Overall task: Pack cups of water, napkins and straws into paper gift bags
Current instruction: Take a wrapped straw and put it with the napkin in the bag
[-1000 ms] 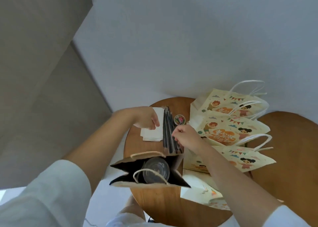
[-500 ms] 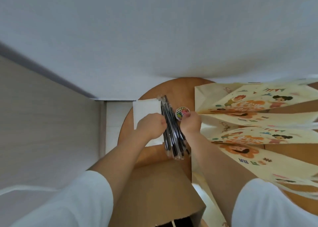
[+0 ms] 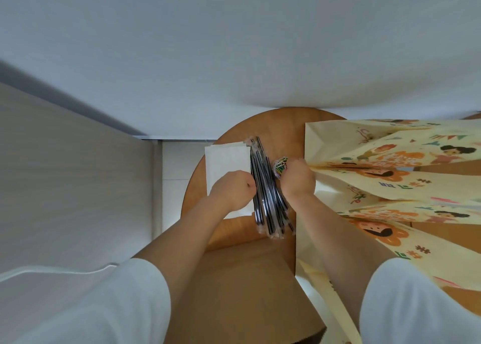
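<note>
Hardly anything has shifted: left hand [image 3: 231,190] grips the napkins [image 3: 226,156] beside the straws [image 3: 265,200]; right hand [image 3: 296,179] curls by a colourful roll [image 3: 279,166], whether holding it I cannot tell.

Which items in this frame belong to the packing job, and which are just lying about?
Job: napkin stack, wrapped straws, brown paper bag, printed gift bags.
Lying about: small colourful item beside the straws, partly behind the right hand.

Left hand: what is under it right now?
The white napkin stack lies under the left hand, beside the wrapped straws on the wooden table. The curled hand itself hides whether it is pinching a napkin.
</note>
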`<state>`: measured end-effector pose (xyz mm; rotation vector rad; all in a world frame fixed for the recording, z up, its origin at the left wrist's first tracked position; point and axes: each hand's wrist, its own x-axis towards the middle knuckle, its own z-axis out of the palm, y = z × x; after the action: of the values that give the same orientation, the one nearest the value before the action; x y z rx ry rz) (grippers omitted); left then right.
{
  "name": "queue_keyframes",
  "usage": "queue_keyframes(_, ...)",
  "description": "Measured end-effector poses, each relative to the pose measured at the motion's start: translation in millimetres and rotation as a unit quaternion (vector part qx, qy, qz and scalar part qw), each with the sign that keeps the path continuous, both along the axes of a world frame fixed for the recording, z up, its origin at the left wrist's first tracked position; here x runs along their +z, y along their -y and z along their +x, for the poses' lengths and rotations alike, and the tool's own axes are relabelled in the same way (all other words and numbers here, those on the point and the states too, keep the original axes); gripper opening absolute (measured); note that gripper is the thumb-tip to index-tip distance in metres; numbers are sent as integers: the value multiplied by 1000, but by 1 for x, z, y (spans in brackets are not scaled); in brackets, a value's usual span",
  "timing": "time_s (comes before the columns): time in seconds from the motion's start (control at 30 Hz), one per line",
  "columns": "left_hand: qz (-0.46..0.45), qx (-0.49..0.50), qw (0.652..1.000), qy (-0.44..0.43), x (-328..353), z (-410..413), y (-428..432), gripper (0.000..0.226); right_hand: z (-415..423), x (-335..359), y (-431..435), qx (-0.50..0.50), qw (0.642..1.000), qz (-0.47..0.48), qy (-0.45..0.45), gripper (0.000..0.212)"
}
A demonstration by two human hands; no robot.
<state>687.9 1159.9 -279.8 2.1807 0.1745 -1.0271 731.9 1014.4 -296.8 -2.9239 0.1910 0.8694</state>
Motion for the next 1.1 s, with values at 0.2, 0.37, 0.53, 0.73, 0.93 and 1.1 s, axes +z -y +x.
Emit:
queue_keyframes(0.2, -16, 6, 1000, 3, 7, -7, 2, 29, -4, 7, 0, 4, 1000, 13, 17, 20)
queue_keyframes(0.37, -20, 7, 1000, 9, 9, -10, 3, 28, -6, 11, 2, -8, 999, 22, 25, 21)
queue_keyframes(0.53, -25, -13, 1000, 9, 8, -10, 7, 18, -10, 16, 5, -17, 999, 8, 37, 19)
queue_keyframes(0.73, -53, 17, 998, -10, 5, -6, 16, 22, -15, 17, 4, -101, 987, 100, 75, 20)
queue_keyframes(0.93, -59, 69, 996, -13, -9, 12, 31, 34, -19, 14, 6, -152, 977, 130, 71, 23)
queue_keyframes(1.1, -54, 63, 996, -20, -22, 16, 41, 37, -16, 1, 4, -150, 979, 124, 54, 20)
